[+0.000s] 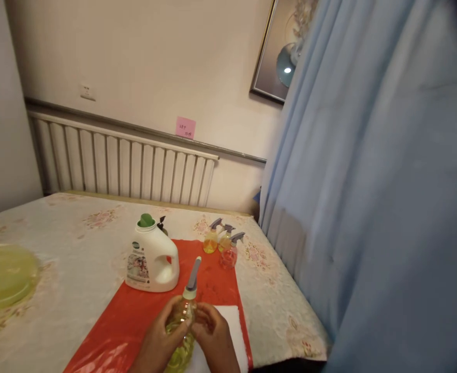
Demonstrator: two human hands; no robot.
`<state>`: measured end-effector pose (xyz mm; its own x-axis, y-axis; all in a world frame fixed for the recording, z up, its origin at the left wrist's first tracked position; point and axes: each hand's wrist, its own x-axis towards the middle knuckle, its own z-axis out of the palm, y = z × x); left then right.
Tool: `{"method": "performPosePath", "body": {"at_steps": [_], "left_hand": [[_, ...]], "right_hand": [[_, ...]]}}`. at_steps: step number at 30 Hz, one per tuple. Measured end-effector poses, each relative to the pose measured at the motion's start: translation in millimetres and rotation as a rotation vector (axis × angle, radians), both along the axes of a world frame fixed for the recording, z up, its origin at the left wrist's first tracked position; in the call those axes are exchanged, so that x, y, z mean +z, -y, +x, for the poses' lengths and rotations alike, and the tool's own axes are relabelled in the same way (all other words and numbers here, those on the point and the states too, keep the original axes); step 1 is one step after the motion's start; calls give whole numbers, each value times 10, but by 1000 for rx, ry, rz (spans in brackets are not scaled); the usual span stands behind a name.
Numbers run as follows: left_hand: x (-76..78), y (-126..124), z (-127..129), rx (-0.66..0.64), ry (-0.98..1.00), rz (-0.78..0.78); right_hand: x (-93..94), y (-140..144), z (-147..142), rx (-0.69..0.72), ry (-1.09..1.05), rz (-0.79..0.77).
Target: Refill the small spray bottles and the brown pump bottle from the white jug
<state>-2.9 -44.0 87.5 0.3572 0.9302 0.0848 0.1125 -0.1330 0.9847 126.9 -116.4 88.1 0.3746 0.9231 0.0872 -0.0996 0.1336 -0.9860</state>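
Observation:
A clear spray bottle [180, 357] with yellow-green liquid stands in front of me, its white collar and grey trigger head rising above my fingers. My left hand [160, 331] is wrapped round its body from the left, thumb across the front. From the other side, my right hand [216, 331] has its fingers bent and pressed against the upper part of the bottle. Whether anything small sits between those fingertips, I cannot tell. Beneath the hands lie a white sheet [232, 326] and a red plastic sheet [112, 331].
A white detergent jug [156, 264] with a green cap stands behind my left hand, a dark pump top [161, 224] behind it. Three spray bottles [228, 256] cluster at the back right. A yellow-green basin [9, 274] sits far left. A blue curtain [352, 207] borders the table's right side.

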Motion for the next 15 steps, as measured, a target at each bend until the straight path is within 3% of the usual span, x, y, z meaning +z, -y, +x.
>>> {"method": "performPosePath", "body": {"at_steps": [3,8,12,15], "left_hand": [[-96,-92,105,17,29,18],[-175,-171,333,102,-8,33],[-233,-207,515,158,-30,37],[-296,-299,594,164,-78,82]], "right_hand": [[-365,-47,37,-155,299,-26],[-902,-178,-25,-377,684,85],[-1027,-299,-60,-530,799,68],[-1011,-345,35,-531,799,70]]}}
